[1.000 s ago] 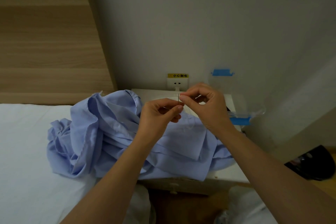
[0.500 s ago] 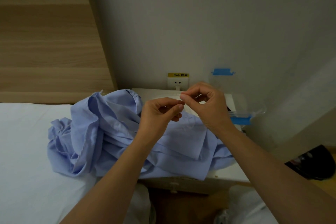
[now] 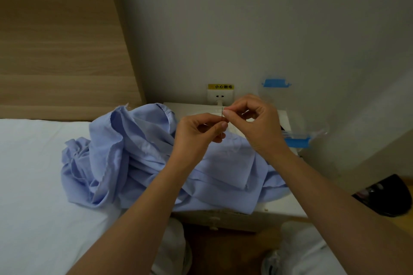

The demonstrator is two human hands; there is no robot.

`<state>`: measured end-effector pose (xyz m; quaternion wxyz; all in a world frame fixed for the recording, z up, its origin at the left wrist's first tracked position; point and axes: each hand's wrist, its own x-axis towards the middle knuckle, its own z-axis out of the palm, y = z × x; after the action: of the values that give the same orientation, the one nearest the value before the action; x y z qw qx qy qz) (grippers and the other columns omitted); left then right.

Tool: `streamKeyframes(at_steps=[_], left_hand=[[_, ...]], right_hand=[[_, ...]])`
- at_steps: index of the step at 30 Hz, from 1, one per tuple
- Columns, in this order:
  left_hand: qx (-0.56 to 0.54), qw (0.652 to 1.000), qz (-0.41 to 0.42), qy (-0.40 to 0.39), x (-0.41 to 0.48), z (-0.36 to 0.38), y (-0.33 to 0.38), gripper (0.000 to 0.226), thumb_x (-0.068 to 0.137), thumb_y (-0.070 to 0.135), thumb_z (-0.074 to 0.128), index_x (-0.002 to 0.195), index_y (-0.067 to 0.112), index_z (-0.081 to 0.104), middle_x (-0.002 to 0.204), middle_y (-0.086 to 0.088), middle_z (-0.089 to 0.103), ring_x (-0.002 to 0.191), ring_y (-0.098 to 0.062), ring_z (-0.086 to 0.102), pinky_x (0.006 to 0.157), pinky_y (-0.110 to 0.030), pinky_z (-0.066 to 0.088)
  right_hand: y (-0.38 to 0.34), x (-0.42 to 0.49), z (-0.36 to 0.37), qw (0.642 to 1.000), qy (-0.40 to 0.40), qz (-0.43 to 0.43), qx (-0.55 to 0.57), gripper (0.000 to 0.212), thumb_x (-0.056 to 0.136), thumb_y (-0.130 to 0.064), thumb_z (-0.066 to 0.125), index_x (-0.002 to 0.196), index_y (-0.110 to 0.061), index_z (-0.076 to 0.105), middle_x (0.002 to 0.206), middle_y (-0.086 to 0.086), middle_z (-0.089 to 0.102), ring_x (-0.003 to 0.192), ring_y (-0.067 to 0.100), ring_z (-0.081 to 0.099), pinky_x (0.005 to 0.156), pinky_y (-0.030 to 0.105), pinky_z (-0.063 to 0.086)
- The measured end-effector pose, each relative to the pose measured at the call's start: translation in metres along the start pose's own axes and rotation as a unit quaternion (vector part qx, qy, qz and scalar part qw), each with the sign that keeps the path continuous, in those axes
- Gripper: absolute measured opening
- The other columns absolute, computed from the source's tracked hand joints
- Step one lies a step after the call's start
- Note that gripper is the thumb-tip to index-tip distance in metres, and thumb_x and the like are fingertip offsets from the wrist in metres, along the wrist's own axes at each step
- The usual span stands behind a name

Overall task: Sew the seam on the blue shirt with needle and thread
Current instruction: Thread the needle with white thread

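Observation:
The light blue shirt point(image 3: 138, 158) lies crumpled across the edge of the white bed and the small white bedside table point(image 3: 279, 205). Above it, my left hand point(image 3: 199, 134) pinches a thin needle point(image 3: 222, 114) upright between thumb and forefinger. My right hand point(image 3: 254, 120) is close against it, thumb and forefinger pinched together right at the top of the needle. The thread itself is too fine to make out. Both hands are raised above the shirt and do not touch it.
A wall socket point(image 3: 220, 96) with a yellow label sits just behind the hands. A clear bag with a blue strip point(image 3: 297, 138) lies at the table's right. The white bed sheet point(image 3: 33, 174) spreads left; a dark object point(image 3: 386, 196) sits on the floor at right.
Almost nothing moved; the two hands stay pinched together at the needle, with only tiny shifts of the fingers.

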<state>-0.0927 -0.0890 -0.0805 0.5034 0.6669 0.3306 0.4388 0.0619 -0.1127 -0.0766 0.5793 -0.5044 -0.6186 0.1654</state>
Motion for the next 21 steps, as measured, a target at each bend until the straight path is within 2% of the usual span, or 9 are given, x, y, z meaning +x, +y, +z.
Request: streamKeyframes(at_steps=[12,21], left_hand=[[-0.003,1.0,-0.005,0.002,0.0006,-0.001,-0.0014,0.016,0.087,0.002,0.064,0.101,0.007,0.07,0.081,-0.005,0.071,0.067,-0.011,0.068,0.066,-0.02,0.055],[-0.008,1.0,0.003,-0.001,0.0003,-0.001,-0.0007,0.016,0.087,0.001,0.064,0.099,0.009,0.07,0.08,-0.007,0.071,0.067,-0.013,0.067,0.066,-0.02,0.055]], right_hand=[[-0.0006,0.0005,-0.0002,1.0,0.0,-0.003,0.0,0.003,0.083,-0.016,0.072,0.082,-0.017,0.068,0.08,-0.004,0.064,0.073,0.007,0.06,0.066,0.014,0.047],[-0.0001,0.0006,0.0005,1.0,0.006,-0.003,0.006,0.014,0.081,-0.03,0.069,0.081,-0.016,0.069,0.079,0.001,0.065,0.072,0.007,0.06,0.065,0.014,0.046]])
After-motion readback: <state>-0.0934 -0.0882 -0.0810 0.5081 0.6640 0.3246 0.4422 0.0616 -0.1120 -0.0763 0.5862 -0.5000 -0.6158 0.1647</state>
